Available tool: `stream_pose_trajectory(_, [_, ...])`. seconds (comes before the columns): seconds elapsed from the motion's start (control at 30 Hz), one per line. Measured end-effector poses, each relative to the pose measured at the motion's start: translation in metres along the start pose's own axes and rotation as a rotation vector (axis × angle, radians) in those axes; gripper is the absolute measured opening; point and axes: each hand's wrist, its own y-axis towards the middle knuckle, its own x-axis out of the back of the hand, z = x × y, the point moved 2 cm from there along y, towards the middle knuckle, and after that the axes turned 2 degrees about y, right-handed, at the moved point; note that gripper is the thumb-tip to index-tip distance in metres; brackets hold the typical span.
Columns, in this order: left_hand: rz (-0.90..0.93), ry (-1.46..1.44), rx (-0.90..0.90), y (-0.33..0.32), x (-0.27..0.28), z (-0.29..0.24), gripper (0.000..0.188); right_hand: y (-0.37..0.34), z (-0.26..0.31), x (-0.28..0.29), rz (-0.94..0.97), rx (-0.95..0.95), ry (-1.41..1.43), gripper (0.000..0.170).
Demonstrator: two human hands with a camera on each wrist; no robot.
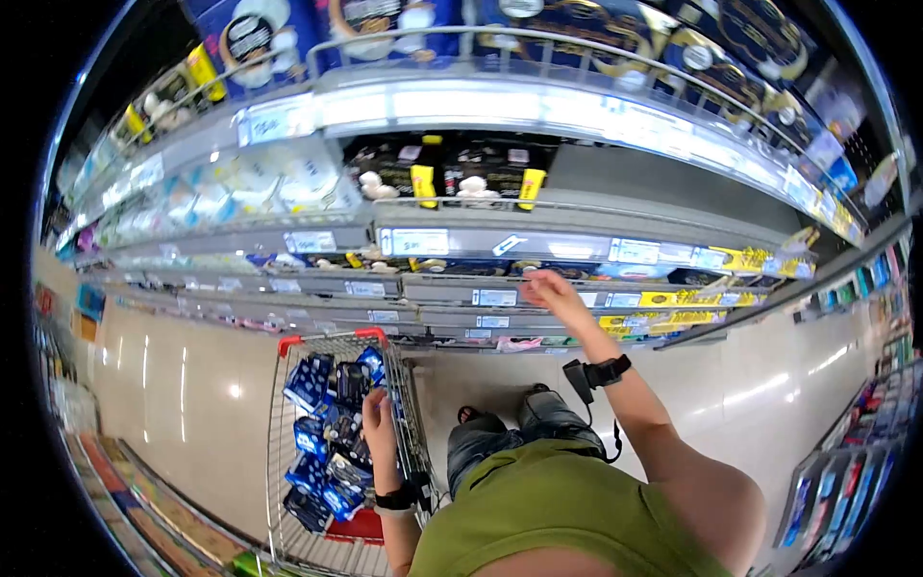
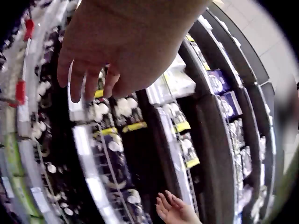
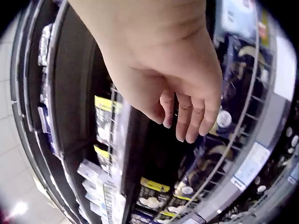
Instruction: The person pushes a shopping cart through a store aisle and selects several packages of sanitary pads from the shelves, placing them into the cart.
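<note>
My right hand (image 1: 556,293) is held out in front of the lower shelves, its fingers loosely bent and nothing in them. In the right wrist view the same hand (image 3: 175,79) hangs before a dark shelf gap, near blue packs (image 3: 231,93) behind a wire rail. My left hand (image 1: 379,431) is over the right side of the shopping cart (image 1: 279,413), holding nothing. Its fingers (image 2: 93,81) droop loosely in the left wrist view. Below it in the cart lie several blue and black packs (image 1: 310,382). Black packs with yellow labels (image 1: 396,173) stand on the middle shelf.
Large blue packs (image 1: 370,34) fill the upper shelf behind a wire rail. Clear-wrapped pale packs (image 1: 240,188) sit at the left of the middle shelf. Price tags (image 1: 413,240) line the shelf edges. Another shelf unit (image 1: 846,471) stands across the aisle at right.
</note>
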Motion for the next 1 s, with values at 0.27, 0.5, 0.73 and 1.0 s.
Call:
stream_pose_trajectory(0.27, [0.581, 0.320, -0.504, 0.020, -0.160, -0.160, 0.024, -0.064, 0.088, 0.081, -0.147, 0.225, -0.089, 0.021])
stream_pose_trajectory(0.5, [0.817, 0.365, -0.871, 0.015, -0.268, -0.260, 0.034, -0.076, 0.151, 0.146, -0.281, 0.404, -0.184, 0.020])
stream_pose_trajectory(0.73, [0.562, 0.808, -1.059, 0.085, -0.387, -0.317, 0.032, -0.001, 0.205, 0.217, -0.710, 0.426, -0.902, 0.033])
stream_pose_trajectory(1.0, [0.322, 0.947, -1.078, 0.127, -0.413, -0.310, 0.032, 0.077, 0.173, 0.264, -0.694, 0.374, -0.876, 0.034])
